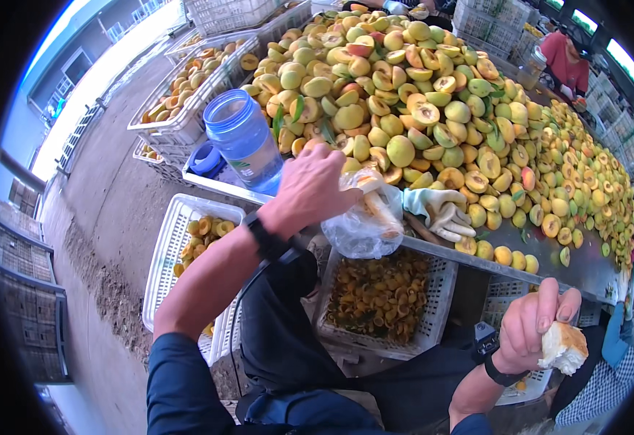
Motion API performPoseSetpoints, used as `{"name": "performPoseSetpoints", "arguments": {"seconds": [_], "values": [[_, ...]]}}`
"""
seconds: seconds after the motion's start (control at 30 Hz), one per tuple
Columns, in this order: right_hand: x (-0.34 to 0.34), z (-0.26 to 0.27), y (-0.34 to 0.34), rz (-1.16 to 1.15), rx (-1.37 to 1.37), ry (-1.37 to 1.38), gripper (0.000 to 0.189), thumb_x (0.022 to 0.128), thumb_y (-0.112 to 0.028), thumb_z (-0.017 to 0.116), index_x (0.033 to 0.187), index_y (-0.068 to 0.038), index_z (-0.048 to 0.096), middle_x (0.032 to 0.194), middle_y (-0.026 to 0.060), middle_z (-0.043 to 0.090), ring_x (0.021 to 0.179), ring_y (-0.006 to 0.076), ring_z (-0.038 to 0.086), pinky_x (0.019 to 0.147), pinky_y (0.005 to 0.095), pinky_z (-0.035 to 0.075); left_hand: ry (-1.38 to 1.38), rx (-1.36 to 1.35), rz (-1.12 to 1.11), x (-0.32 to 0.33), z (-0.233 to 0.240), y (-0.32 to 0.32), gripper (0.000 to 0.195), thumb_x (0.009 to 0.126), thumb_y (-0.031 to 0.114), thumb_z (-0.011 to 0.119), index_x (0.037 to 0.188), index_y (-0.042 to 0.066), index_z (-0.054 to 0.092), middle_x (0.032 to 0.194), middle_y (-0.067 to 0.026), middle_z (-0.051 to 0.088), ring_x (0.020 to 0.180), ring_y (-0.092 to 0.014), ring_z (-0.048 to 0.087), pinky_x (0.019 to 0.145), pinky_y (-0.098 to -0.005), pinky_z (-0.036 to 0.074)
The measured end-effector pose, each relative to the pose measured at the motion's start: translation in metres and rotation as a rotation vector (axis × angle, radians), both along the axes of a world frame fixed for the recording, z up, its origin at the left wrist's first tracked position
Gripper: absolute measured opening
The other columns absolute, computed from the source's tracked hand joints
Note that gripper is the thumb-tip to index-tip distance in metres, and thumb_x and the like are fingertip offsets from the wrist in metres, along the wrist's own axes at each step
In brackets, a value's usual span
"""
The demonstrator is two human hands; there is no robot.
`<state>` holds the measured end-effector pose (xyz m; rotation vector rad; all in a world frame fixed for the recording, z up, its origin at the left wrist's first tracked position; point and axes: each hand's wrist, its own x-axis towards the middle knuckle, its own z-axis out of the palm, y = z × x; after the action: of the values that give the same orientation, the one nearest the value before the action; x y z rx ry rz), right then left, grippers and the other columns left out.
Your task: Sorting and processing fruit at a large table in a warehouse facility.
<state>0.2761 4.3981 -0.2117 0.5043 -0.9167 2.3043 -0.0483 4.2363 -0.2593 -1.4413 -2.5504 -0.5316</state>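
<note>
My left hand [317,182] reaches over the table's near edge, palm down, at the side of the fruit heap; what its fingertips touch is hard to tell. Just right of it lies a clear plastic bag [360,234] with a piece of bread [380,209] in it. Beside the bag is a pair of work gloves [445,212]. An uncapped blue plastic jar [246,141] stands behind my left hand, its blue lid [206,159] next to it. At the lower right, my right hand [534,326] holds a torn piece of bread [564,348] between fingers and thumb.
A large heap of halved apricots or peaches [398,109] covers the metal table [583,272]. White crates [442,304] of fruit and scraps stand below the table, with more crates [186,128] at the left. One person [567,62] sits across the table; others are partly visible.
</note>
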Motion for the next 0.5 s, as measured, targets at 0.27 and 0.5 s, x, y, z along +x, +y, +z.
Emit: {"name": "performPoseSetpoints", "arguments": {"seconds": [0.27,0.5], "values": [[-0.001,0.007,-0.001,-0.073,0.026,-0.069,0.015,0.098,-0.009,0.056,0.092,0.003,0.048,0.084,0.0169,0.048,0.041,0.0151,0.042,0.032,0.0255,0.035,-0.084,0.148,0.021,-0.040,-0.020,0.035,0.017,0.085,0.018,0.059,0.077,0.004,0.063,0.078,-0.0202,0.064,0.080,-0.044,0.062,0.068,-0.0519,0.049],[0.004,0.004,-0.009,-0.180,-0.014,-0.015,0.047,0.079,-0.036,0.065,0.106,0.004,0.065,0.097,0.0210,0.059,0.078,0.0241,0.058,0.069,0.0318,0.048,0.019,-0.085,-0.334,0.023,-0.026,-0.078,0.015,0.075,0.011,0.071,0.083,0.005,0.059,0.086,-0.0178,0.060,0.079,-0.039,0.060,0.068,-0.0491,0.046]]}}
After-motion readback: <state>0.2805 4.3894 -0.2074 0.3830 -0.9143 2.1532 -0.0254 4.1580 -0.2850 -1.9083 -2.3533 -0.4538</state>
